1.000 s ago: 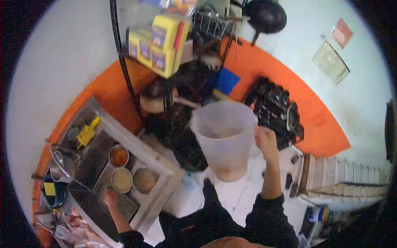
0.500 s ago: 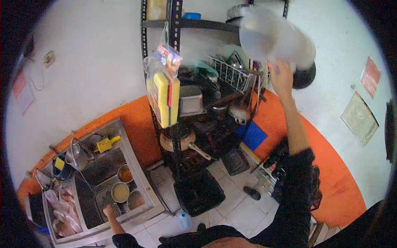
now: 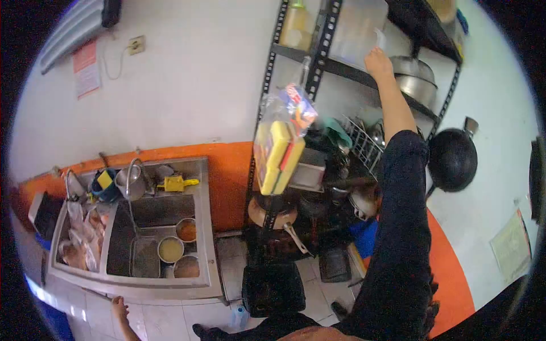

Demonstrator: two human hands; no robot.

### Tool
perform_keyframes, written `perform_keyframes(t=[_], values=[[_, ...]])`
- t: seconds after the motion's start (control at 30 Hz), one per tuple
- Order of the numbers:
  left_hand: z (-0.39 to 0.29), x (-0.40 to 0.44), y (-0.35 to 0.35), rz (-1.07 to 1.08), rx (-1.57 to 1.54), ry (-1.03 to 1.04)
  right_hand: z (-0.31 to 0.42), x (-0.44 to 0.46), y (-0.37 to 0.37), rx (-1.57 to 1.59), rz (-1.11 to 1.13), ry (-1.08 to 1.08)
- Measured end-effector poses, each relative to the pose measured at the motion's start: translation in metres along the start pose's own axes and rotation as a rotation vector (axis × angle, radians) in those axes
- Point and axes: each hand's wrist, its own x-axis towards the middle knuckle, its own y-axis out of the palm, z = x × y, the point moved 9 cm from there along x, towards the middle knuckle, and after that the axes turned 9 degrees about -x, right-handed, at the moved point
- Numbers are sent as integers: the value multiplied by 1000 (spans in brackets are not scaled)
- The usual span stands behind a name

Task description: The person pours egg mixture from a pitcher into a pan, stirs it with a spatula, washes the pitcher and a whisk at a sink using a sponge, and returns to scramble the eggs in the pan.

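My right hand is raised to the upper shelf, its fingers wrapped round the handle of a large translucent pitcher. The pitcher is at the shelf's edge, beside stacked steel pots. Low on the left, my left hand hangs in front of the sink counter's edge, fingers apart and holding nothing. In the sink stand a rectangular tray and several round bowls, one with pale contents and one with orange contents.
Bagged yellow sponges hang from the rack post. A wok hangs on the right wall. Below the rack are a pan, a black crate and a blue-white bottle. Bagged meat fills the left basin.
My right hand has lifted the pitcher from in front of me up to the shelf. My left hand has left the sink tray and moved down to the left. The view has turned left.
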Motion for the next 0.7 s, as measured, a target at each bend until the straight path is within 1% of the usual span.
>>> perform_keyframes(t=[0.07,0.1,0.13,0.17,0.2,0.23,0.27,0.3,0.33,0.37,0.43,0.47,0.5,0.53,0.57,0.6,0.63,0.67,0.7], values=[[16,-12,-32,-72,-40,-31,-16,3,-11,279,-122,291],[22,-18,-51,-104,-27,-7,-19,-15,-29,465,-206,447],[29,-25,-81,-143,2,8,-27,6,28,570,-56,437],[47,-17,-95,-79,-31,-79,-28,-4,13,602,-185,429],[56,-15,-107,-48,-67,12,-24,-1,17,393,55,303],[49,-26,-113,-85,-88,-11,-20,-5,9,331,8,306],[26,-41,-106,-129,-104,-36,-14,-11,-4,318,-99,331],[23,-32,-101,-73,-17,-45,-5,-24,-31,316,-237,367],[15,-24,-91,-80,54,-107,6,-44,-65,333,-406,427],[31,7,-81,-57,-124,-2,18,-72,-107,362,-612,494],[-47,12,-17,43,-73,77,56,-131,-175,536,-919,615],[-64,31,17,119,52,53,94,-157,-200,685,-983,647],[-87,48,59,247,67,199,134,-179,-220,869,-983,663],[-93,69,98,334,159,217,187,-192,-225,1193,-929,678],[-111,84,131,289,364,377,247,-201,-249,1354,-802,629],[-129,86,166,347,303,433,314,-205,-274,1534,-614,541],[-116,107,204,466,226,281,382,-208,-300,1694,-403,446],[-119,116,231,480,278,243,450,-210,-325,1854,-166,329],[-91,141,264,537,135,181,538,-230,-316,2143,109,325]])
